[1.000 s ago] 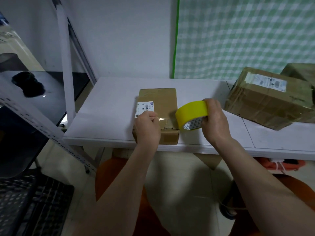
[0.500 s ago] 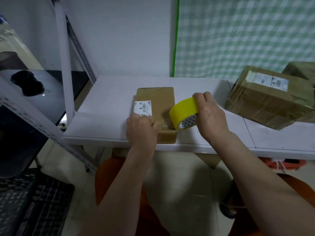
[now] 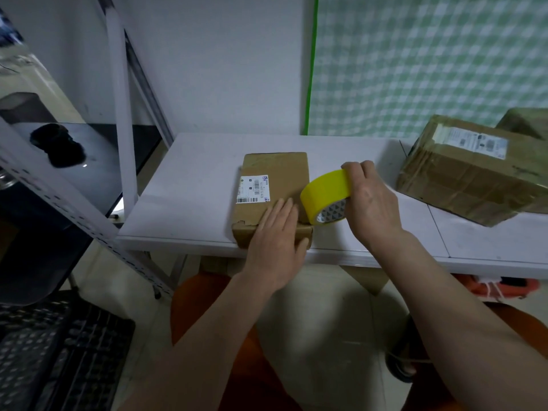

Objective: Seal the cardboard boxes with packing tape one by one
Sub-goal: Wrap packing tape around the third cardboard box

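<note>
A small flat brown cardboard box (image 3: 274, 191) with a white printed shipping label (image 3: 253, 189) on its top lies near the front edge of a white table (image 3: 192, 179), its long side running away from the person. The left hand (image 3: 277, 243) lies flat on the near end of this box, fingers straight and close together, palm pressing down on the top flap, with the thumb over the near right corner; it grips nothing. The right hand (image 3: 369, 200) holds a roll of yellow packing tape (image 3: 324, 195) just beside the box's right edge, its fingers curled over the top of the roll and the rest of the hand behind it, so that the cardboard core with its patterned inside faces the camera. The roll's lower left part overlaps the right edge of the box; whether it touches the cardboard cannot be told. Farther right on the table, well apart from the small box, sits a larger brown cardboard box (image 3: 474, 173) wrapped in clear tape, tilted, with a white label on top. A grey metal shelving frame (image 3: 121, 114) stands to the left of the table.
</note>
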Demonstrator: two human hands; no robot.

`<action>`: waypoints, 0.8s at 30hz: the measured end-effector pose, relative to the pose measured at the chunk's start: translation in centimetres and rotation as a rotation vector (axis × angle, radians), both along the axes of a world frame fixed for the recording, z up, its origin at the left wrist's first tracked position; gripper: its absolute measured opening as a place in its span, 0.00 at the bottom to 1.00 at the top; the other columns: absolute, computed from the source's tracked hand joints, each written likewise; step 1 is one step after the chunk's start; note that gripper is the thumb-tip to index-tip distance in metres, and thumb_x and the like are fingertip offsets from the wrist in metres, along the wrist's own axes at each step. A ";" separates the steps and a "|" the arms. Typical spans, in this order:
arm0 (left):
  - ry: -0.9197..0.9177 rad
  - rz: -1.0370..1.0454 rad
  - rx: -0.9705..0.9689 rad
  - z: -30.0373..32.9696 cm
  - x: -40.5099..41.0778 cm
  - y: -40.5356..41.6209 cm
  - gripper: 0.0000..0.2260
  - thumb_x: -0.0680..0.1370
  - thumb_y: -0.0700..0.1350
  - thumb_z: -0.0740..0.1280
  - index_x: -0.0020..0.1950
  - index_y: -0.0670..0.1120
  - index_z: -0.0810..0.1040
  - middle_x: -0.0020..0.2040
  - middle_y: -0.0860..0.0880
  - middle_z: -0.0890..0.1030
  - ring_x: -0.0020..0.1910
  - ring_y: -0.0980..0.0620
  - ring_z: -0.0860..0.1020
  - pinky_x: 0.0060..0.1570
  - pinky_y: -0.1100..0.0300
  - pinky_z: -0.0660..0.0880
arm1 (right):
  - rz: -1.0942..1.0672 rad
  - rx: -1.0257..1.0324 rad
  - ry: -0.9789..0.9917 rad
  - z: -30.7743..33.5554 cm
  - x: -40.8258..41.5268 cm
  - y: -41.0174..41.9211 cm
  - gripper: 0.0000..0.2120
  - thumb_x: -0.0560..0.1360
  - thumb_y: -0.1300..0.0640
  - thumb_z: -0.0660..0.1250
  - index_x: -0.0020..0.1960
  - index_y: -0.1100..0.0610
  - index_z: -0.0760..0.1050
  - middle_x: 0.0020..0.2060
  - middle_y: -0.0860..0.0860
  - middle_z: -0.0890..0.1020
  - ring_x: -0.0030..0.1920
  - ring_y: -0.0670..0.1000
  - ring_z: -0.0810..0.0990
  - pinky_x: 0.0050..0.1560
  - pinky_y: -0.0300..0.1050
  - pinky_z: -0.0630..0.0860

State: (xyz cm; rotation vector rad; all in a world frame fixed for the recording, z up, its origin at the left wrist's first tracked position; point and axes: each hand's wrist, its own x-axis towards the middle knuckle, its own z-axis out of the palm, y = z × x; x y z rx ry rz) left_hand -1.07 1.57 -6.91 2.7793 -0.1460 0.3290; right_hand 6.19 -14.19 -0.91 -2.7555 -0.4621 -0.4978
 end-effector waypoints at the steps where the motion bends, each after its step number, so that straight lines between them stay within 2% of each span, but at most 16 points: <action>1: 0.031 0.013 0.092 -0.4 0.0 0.1 0.31 0.81 0.55 0.58 0.78 0.43 0.51 0.79 0.46 0.54 0.78 0.49 0.50 0.77 0.51 0.46 | -0.001 0.025 0.006 -0.3 0.0 -0.1 0.24 0.71 0.71 0.61 0.66 0.59 0.66 0.58 0.59 0.70 0.49 0.64 0.74 0.37 0.51 0.63; 3: 0.059 0.053 0.186 -0.8 0.0 0.1 0.35 0.80 0.58 0.58 0.79 0.43 0.46 0.79 0.46 0.49 0.78 0.49 0.46 0.77 0.52 0.44 | -0.019 0.159 0.060 -1.0 0.2 -0.4 0.26 0.71 0.70 0.62 0.67 0.58 0.65 0.60 0.59 0.71 0.52 0.64 0.74 0.40 0.52 0.67; 5: 0.066 0.073 0.196 -0.8 0.1 -0.1 0.36 0.80 0.57 0.59 0.78 0.42 0.44 0.79 0.45 0.47 0.78 0.48 0.44 0.76 0.52 0.44 | -0.080 0.428 0.186 -1.8 0.5 -0.8 0.28 0.70 0.70 0.63 0.68 0.57 0.65 0.61 0.58 0.73 0.54 0.60 0.74 0.46 0.52 0.71; 8: 0.060 0.079 0.211 -0.8 0.2 -0.3 0.36 0.80 0.54 0.60 0.78 0.42 0.43 0.79 0.44 0.45 0.78 0.48 0.43 0.76 0.54 0.40 | -0.177 0.858 0.380 -2.8 0.6 -1.0 0.21 0.71 0.69 0.64 0.63 0.59 0.70 0.55 0.58 0.78 0.49 0.53 0.76 0.47 0.48 0.75; 10: 0.063 0.085 0.201 -0.7 0.1 -0.4 0.36 0.80 0.53 0.60 0.78 0.42 0.43 0.79 0.44 0.45 0.78 0.48 0.43 0.75 0.55 0.38 | -0.180 0.955 0.459 -3.4 0.4 -0.9 0.16 0.72 0.69 0.62 0.59 0.60 0.73 0.53 0.60 0.79 0.47 0.54 0.77 0.46 0.51 0.78; 13: 0.080 0.089 0.180 -0.6 0.1 -0.5 0.36 0.79 0.52 0.61 0.78 0.42 0.43 0.79 0.44 0.45 0.78 0.48 0.43 0.74 0.55 0.38 | -0.147 0.919 0.508 -3.8 0.5 -0.7 0.14 0.73 0.71 0.57 0.55 0.60 0.72 0.50 0.61 0.78 0.42 0.58 0.78 0.30 0.45 0.78; 14: 0.084 0.090 0.181 -0.5 0.1 -0.5 0.36 0.79 0.51 0.61 0.78 0.42 0.43 0.79 0.44 0.45 0.78 0.48 0.43 0.74 0.55 0.39 | -0.143 0.877 0.494 -3.7 0.8 -0.8 0.14 0.73 0.71 0.56 0.56 0.60 0.72 0.50 0.61 0.78 0.43 0.60 0.78 0.30 0.46 0.78; 17: 0.093 0.087 0.181 -0.4 0.1 -0.5 0.36 0.79 0.51 0.62 0.79 0.42 0.44 0.79 0.45 0.46 0.78 0.48 0.44 0.74 0.55 0.39 | -0.163 0.704 0.431 -3.5 1.2 -1.7 0.19 0.71 0.70 0.56 0.60 0.59 0.71 0.53 0.61 0.77 0.50 0.65 0.78 0.45 0.62 0.78; 18: 0.092 0.090 0.180 -0.4 0.1 -0.5 0.36 0.79 0.51 0.63 0.79 0.43 0.44 0.79 0.45 0.46 0.78 0.48 0.44 0.74 0.55 0.39 | -0.184 0.667 0.425 -3.5 1.1 -2.2 0.20 0.71 0.69 0.56 0.62 0.59 0.70 0.53 0.61 0.78 0.50 0.65 0.78 0.47 0.64 0.77; 21: 0.088 0.092 0.188 -0.4 0.2 -0.6 0.37 0.78 0.51 0.63 0.79 0.43 0.44 0.79 0.45 0.46 0.78 0.49 0.44 0.72 0.56 0.37 | -0.236 0.602 0.434 -3.9 0.7 -3.1 0.19 0.71 0.68 0.56 0.60 0.58 0.70 0.51 0.62 0.78 0.48 0.66 0.78 0.47 0.63 0.77; 24: 0.088 0.103 0.205 -0.3 0.1 -0.7 0.38 0.78 0.52 0.63 0.79 0.43 0.44 0.79 0.44 0.46 0.78 0.48 0.44 0.73 0.55 0.36 | -0.242 0.599 0.472 -4.2 0.6 -3.2 0.14 0.72 0.68 0.55 0.54 0.56 0.70 0.46 0.58 0.76 0.46 0.66 0.79 0.47 0.64 0.77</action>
